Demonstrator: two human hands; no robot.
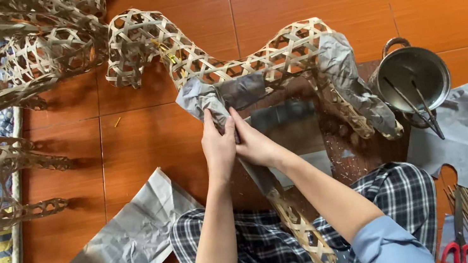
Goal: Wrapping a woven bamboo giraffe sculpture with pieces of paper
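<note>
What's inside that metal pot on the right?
In the metal pot, two thin sticks lean against the rim, ends pointing out toward the floor. The inside is dark; any liquid or paste cannot be made out.

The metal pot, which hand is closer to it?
Right. The right hand presses grey paper on the woven frame, on the pot's side. The left hand touches the same paper, one hand farther away.
</note>
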